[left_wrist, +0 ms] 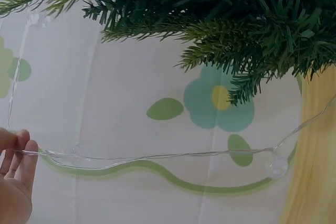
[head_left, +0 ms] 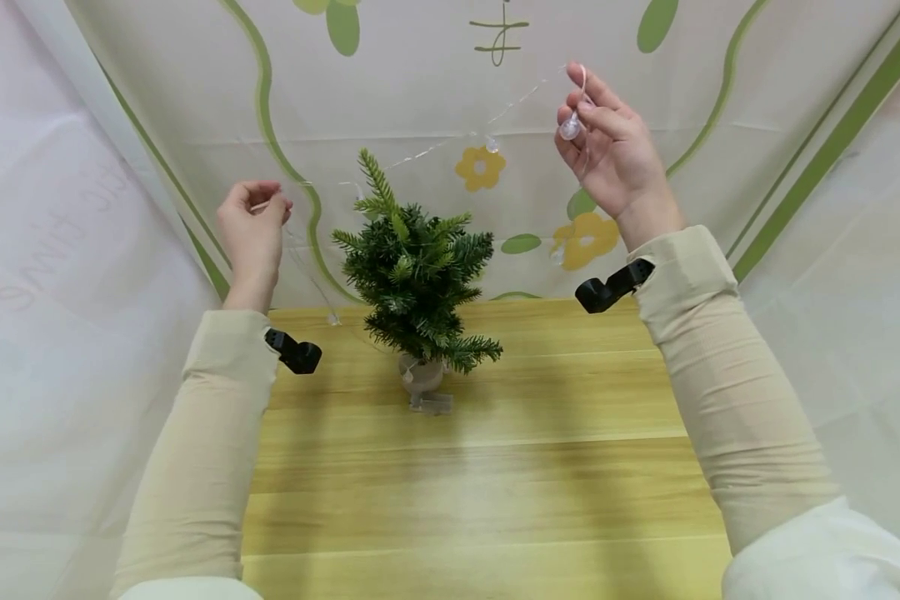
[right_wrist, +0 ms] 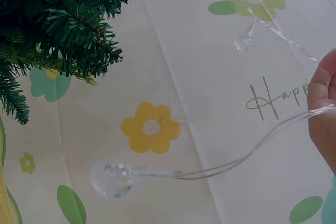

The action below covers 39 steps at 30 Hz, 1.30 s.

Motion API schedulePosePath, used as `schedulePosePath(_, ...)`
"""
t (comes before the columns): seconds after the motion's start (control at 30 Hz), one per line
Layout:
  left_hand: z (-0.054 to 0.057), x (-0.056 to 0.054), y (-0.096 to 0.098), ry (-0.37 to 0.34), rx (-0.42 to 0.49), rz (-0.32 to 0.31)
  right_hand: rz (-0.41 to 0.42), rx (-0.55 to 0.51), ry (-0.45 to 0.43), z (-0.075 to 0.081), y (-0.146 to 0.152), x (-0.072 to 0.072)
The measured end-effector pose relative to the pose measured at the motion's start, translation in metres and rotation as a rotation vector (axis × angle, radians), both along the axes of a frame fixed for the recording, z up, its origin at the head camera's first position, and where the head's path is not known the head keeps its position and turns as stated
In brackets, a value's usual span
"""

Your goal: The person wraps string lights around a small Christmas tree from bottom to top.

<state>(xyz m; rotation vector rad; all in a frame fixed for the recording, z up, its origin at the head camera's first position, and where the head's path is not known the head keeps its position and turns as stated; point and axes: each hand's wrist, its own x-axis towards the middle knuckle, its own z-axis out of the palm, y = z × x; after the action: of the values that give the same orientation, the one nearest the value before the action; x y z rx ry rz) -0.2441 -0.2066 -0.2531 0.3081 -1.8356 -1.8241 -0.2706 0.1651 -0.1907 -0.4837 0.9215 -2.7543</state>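
A string of fairy lights with clear round bulbs stretches between the two hands, passing behind the top of a small artificial Christmas tree (head_left: 417, 267). My left hand (head_left: 253, 225) pinches the thin clear wire (left_wrist: 199, 155) left of the tree; from there the wire hangs down to a bulb (left_wrist: 276, 165) near the table. Higher up at the right, my right hand (head_left: 607, 137) holds the other part of the string between thumb and fingers, a bulb (head_left: 569, 127) at its fingertips. Another bulb (right_wrist: 113, 178) dangles from the wire below this hand.
The tree stands on a pale base (head_left: 422, 375) on the wooden table (head_left: 480, 492). A small clear box (head_left: 432, 404) lies in front of the base, with a bulb (head_left: 408, 377) against it. White cloth (head_left: 420, 100) printed with flowers hangs behind, and pale panels flank both sides.
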Motion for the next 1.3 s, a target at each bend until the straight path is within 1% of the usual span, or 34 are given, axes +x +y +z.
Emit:
schedulePosePath(0.13,0.001,-0.003,0.001,-0.006,-0.058,0.039,-0.005,-0.008,-0.004,-0.001,0.001,-0.002)
schedulePosePath(0.2,0.003,-0.004,0.002,-0.008,-0.060,0.054,-0.008,-0.012,-0.009,-0.001,0.001,-0.004)
schedulePosePath(0.3,0.004,-0.006,0.003,-0.013,-0.040,0.055,-0.014,-0.008,-0.016,0.000,0.000,-0.006)
schedulePosePath(0.4,0.004,-0.008,0.003,-0.016,-0.002,0.046,-0.020,-0.002,-0.023,0.002,-0.002,-0.009)
schedulePosePath(0.53,0.003,-0.010,0.005,-0.034,0.094,0.026,-0.031,0.006,-0.049,0.005,-0.005,-0.015)
schedulePosePath(0.67,-0.001,-0.012,0.009,-0.068,0.132,-0.003,-0.041,0.028,-0.071,0.006,-0.008,-0.019)
schedulePosePath(0.8,-0.006,-0.015,0.013,-0.104,0.104,-0.021,-0.056,0.043,-0.079,0.005,-0.007,-0.023)
schedulePosePath(0.97,-0.012,-0.017,0.017,-0.111,0.082,-0.037,-0.077,0.027,-0.124,0.002,-0.002,-0.026)
schedulePosePath(1.03,-0.013,-0.017,0.018,-0.126,0.052,-0.063,-0.076,0.016,-0.139,0.000,0.000,-0.027)
schedulePosePath(1.2,-0.015,-0.016,0.017,-0.189,-0.006,-0.146,-0.072,0.016,-0.156,-0.006,0.006,-0.029)
schedulePosePath(1.3,-0.017,-0.013,0.016,-0.187,-0.001,-0.155,-0.071,0.031,-0.160,-0.011,0.012,-0.030)
